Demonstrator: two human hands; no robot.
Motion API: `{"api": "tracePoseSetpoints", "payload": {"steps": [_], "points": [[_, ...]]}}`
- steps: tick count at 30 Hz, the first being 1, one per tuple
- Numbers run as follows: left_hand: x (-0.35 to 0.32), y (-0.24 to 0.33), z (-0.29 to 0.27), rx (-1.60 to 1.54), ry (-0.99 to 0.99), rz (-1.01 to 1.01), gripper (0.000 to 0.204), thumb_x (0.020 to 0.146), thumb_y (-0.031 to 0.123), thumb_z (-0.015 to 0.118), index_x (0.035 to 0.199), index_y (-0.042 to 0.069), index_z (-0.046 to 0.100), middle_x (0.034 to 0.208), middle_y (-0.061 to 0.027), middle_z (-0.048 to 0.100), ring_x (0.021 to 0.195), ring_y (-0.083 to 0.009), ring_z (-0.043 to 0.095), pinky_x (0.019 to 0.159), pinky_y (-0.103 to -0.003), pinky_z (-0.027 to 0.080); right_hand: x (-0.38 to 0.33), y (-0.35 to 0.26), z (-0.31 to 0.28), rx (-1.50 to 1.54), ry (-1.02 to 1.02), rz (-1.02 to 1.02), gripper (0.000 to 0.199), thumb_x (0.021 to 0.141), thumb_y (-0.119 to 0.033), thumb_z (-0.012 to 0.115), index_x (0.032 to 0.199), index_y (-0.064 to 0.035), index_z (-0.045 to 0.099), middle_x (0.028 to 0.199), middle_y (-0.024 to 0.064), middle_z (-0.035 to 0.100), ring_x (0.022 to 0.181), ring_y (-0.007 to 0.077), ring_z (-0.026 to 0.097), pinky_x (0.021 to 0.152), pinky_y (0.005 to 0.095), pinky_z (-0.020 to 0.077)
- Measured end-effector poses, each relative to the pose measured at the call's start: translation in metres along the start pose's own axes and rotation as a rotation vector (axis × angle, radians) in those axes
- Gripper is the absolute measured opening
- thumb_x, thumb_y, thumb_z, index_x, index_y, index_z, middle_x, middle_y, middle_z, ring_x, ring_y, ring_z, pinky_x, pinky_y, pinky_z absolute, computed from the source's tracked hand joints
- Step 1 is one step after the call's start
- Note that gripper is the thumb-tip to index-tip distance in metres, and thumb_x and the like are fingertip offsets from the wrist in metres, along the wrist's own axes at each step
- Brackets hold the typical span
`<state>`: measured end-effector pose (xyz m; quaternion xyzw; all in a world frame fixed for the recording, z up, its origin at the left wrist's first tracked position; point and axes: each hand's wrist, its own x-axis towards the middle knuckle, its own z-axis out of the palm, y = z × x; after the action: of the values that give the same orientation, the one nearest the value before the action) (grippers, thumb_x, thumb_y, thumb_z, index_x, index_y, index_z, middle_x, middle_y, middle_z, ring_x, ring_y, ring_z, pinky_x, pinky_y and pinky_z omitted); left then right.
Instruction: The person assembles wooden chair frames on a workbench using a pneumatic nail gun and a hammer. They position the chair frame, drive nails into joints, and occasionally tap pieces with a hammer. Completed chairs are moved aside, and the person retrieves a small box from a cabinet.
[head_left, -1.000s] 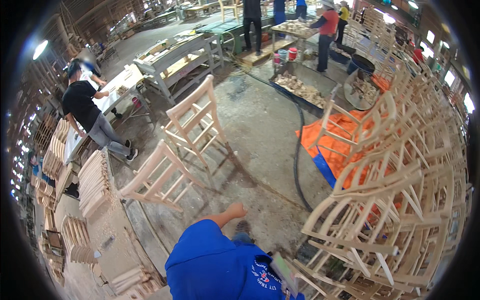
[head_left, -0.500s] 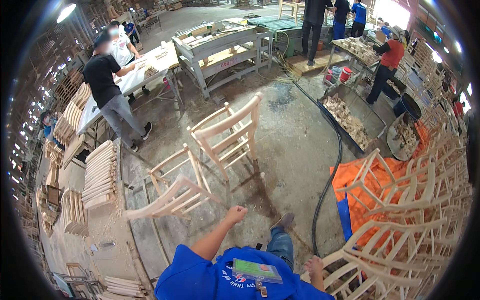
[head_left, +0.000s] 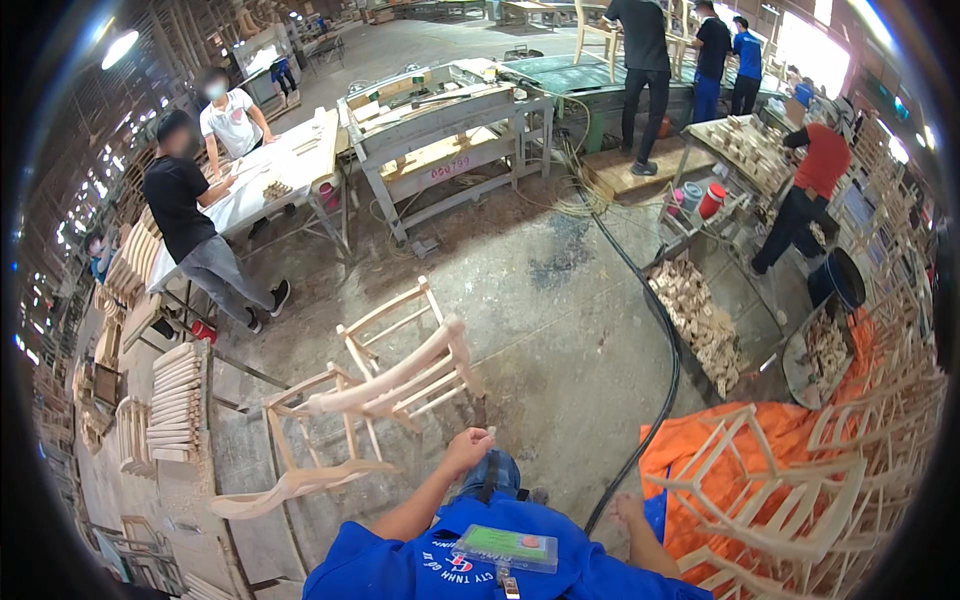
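Note:
My left hand (head_left: pixel 467 450) is held out in front of me with its fingers closed. A tiny pale bit shows at the fingertips, too small to name. Just ahead of it stands a bare wooden chair frame (head_left: pixel 387 385), apart from the hand. A second chair frame (head_left: pixel 300 482) stands to the left, close against the first. At my right side hangs my right hand (head_left: pixel 628 508), blurred, its fingers hard to make out. Nearest to it are an orange sheet (head_left: pixel 665 452) and stacked wooden chair frames (head_left: pixel 770 490).
A black hose (head_left: pixel 672 350) runs along the floor to my right. Beyond it lies a bin of wood offcuts (head_left: pixel 695 320). Two people stand at a white-topped table (head_left: pixel 245 205) at far left; a grey workbench (head_left: pixel 450 150) stands ahead. Other people work at far right.
The chairs now appear nearer and further left as my view shifts forward. My right hand has moved away from the stacked chairs' edge. My left hand stays closed.

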<state>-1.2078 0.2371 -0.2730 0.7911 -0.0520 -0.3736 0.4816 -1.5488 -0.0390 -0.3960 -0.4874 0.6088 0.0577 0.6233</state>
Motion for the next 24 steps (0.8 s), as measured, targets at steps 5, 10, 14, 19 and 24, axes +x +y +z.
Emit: {"api": "tracePoseSetpoints", "payload": {"steps": [5, 10, 14, 19, 24], "points": [[0.124, 0.076, 0.041, -0.053, -0.141, 0.116, 0.049, 0.094, 0.038, 0.072, 0.123, -0.002, 0.067, 0.106, -0.0146, 0.076, 0.099, -0.0214, 0.072, 0.088, -0.035, 0.056, 0.093, -0.176, -0.009, 0.154, 0.125, -0.123, 0.019, 0.103, -0.027, 0.059, 0.107, -0.0084, 0.059, 0.08, 0.0047, 0.061, 0.056, 0.0158, 0.057, 0.048, 0.0345, 0.0498], [0.27, 0.193, 0.059, -0.103, -0.308, 0.22, 0.054, 0.095, 0.038, 0.072, 0.129, -0.003, 0.063, 0.11, -0.0151, 0.075, 0.102, -0.0215, 0.071, 0.089, -0.035, 0.055, 0.172, -0.272, -0.004, 0.628, -0.374, -0.174, 0.022, 0.103, -0.031, 0.059, 0.105, -0.0087, 0.06, 0.082, 0.0049, 0.061, 0.062, 0.0182, 0.057, 0.052, 0.0387, 0.0497], [0.362, 0.272, 0.026, -0.045, -0.185, 0.159, 0.053, 0.096, 0.038, 0.071, 0.129, -0.002, 0.063, 0.111, -0.0156, 0.074, 0.101, -0.0222, 0.071, 0.087, -0.035, 0.055, 0.202, -0.334, 0.067, -0.37, -0.149, -0.193, 0.034, 0.104, -0.037, 0.054, 0.1, -0.0065, 0.068, 0.086, 0.0121, 0.068, 0.075, 0.0277, 0.067, 0.064, 0.0451, 0.0555], [0.502, 0.336, -0.035, 0.218, -0.077, 0.206, 0.057, 0.093, 0.043, 0.071, 0.132, 0.002, 0.063, 0.115, -0.0203, 0.074, 0.104, -0.0304, 0.072, 0.089, -0.04, 0.055, 0.271, -0.471, 0.097, -0.311, -0.09, 0.0, 0.032, 0.103, -0.034, 0.054, 0.096, -0.0054, 0.068, 0.082, 0.014, 0.067, 0.072, 0.0297, 0.067, 0.061, 0.046, 0.0552], [0.609, 0.363, -0.081, 0.413, 0.201, 0.023, 0.056, 0.092, 0.047, 0.067, 0.128, 0.004, 0.067, 0.12, -0.024, 0.071, 0.112, -0.0389, 0.069, 0.096, -0.048, 0.054, 0.39, -0.646, 0.131, -0.356, -0.146, 0.005, 0.028, 0.102, -0.03, 0.055, 0.095, -0.0052, 0.066, 0.077, 0.0139, 0.064, 0.063, 0.0293, 0.064, 0.055, 0.0461, 0.0536]]}}
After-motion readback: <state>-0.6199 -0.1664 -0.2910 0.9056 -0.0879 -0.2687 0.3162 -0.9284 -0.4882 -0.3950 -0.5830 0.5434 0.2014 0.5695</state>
